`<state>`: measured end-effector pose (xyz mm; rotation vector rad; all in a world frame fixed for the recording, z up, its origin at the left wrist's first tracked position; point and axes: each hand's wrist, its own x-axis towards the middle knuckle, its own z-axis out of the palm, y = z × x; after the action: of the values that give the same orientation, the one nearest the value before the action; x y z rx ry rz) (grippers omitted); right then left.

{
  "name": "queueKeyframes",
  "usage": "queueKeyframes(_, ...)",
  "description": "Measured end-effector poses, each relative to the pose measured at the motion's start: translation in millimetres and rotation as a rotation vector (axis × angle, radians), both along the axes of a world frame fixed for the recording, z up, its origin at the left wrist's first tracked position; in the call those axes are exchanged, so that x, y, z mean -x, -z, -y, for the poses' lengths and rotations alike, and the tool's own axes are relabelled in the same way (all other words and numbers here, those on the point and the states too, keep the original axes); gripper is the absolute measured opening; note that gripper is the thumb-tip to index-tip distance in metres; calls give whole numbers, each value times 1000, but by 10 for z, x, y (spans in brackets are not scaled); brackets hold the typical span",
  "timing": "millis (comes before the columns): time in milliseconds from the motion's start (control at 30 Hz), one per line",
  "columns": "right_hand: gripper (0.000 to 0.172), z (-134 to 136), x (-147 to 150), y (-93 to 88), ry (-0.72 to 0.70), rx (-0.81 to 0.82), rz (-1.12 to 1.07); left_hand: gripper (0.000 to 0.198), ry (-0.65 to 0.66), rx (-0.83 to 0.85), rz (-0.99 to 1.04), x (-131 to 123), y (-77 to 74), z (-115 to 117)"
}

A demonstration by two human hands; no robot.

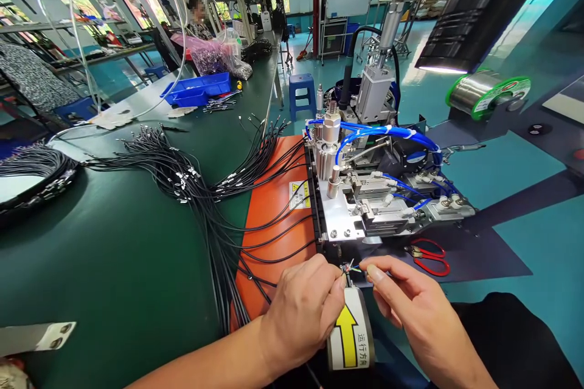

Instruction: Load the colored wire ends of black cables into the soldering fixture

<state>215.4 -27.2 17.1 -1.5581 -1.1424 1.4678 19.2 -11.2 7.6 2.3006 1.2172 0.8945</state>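
My left hand (310, 298) is closed, thumb and forefinger pinching a cable end just below the machine's front edge. Thin coloured wires (349, 268) fan out of that end, white and blue among them. From the other side, my right hand (410, 304) pinches the tip of a blue wire between thumb and forefinger. Under both hands is a white roller-like part (360, 328) with a yellow arrow. The machine (337, 213), with metal cylinders and blue air tubes, stands directly beyond them. Black cables (274, 228) run across an orange plate (260, 243) to its left side.
Red-handled cutters (429, 256) lie right of my hands. A bundle of black cables (177, 179) spreads over the green table, with a cable coil (41, 176) farther left. Blue trays (201, 90) sit behind. A solder spool (488, 94) and black lamp (479, 15) overhang the right side.
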Motion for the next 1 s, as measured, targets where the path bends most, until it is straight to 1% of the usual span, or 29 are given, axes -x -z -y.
queueKeyframes(200,49,-7,14,18,-22,21,14,24,1,1,-22,7,9,1)
queueKeyframes(500,47,-52,-27,2,-71,-69,116,24,10,-13,-62,2,2,6)
queueKeyframes(600,45,-50,-41,14,-74,-67,112,24,8,-24,-65,9,4,3)
queueKeyframes(700,44,-38,-58,33,-79,-8,56,26,9,-29,-60,14,0,4)
queueKeyframes(767,42,-22,-64,49,-75,-14,29,26,8,-20,-57,13,-7,5)
queueKeyframes(833,34,-6,-63,72,-56,-126,62,26,7,-16,-60,13,-13,2)
queueKeyframes(933,15,13,-55,121,-63,-398,189,26,8,-23,-72,18,-13,-7)
queueKeyframes(967,11,15,-52,137,-76,-475,227,26,10,-24,-74,20,-11,-9)
queueKeyframes(1000,12,17,-49,151,-87,-538,258,27,12,-22,-75,23,-7,-10)
